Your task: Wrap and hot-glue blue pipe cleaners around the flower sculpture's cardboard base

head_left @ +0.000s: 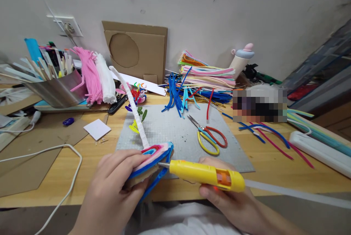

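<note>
My left hand [117, 184] is closed round a flat cardboard piece [153, 163] faced with blue, pink, white and red pipe cleaners. A long white wrapped stick [133, 105] rises from behind the piece, leaning left. Below the piece's edge hangs a loose blue strip [155, 185]. My right hand [226, 198] grips a yellow glue gun [205, 174], its nozzle at the blue edge of the piece. A clear glue stick [296, 193] sticks out of the gun's back end.
Open scissors [210, 136] lie on the grey cutting mat [178, 129]. Pipe cleaner bundles [208, 76] and a cardboard panel [153, 50] are at the back. A metal holder [59, 90] with sticks stands at left, near a white cable [78, 151]. A power strip [320, 152] is at right.
</note>
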`<state>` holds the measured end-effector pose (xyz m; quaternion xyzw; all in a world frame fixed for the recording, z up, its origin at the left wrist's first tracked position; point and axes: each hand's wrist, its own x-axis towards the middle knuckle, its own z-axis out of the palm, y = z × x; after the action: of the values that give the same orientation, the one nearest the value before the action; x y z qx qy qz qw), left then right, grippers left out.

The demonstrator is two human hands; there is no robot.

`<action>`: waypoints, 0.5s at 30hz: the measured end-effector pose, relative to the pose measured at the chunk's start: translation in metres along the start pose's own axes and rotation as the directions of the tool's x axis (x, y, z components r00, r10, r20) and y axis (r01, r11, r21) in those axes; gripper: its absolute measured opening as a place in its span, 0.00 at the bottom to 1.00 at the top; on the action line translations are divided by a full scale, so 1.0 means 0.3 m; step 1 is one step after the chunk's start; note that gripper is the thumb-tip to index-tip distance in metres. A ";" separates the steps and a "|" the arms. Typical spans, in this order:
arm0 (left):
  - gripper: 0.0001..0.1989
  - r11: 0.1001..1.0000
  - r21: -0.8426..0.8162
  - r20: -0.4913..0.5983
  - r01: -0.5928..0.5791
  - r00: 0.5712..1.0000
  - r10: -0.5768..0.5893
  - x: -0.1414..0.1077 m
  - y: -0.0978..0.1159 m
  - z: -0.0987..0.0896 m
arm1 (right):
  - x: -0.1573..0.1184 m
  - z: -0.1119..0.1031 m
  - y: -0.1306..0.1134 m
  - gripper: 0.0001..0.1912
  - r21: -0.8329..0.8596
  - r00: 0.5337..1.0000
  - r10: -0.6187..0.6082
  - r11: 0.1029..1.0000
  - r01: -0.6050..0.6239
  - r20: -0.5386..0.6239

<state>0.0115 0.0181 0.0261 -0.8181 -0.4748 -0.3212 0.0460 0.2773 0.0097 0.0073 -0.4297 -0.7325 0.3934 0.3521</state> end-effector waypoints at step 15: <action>0.12 0.999 -0.034 -0.001 0.005 1.000 -0.005 -0.008 -0.004 0.003 | 0.002 -0.002 -0.013 0.19 0.080 0.989 0.115 0.991 -0.107 -0.096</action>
<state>0.0101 0.0175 0.0238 -0.8174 -0.4712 -0.3299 0.0315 0.2762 0.0093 0.0110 -0.4757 -0.6735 0.4174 0.3820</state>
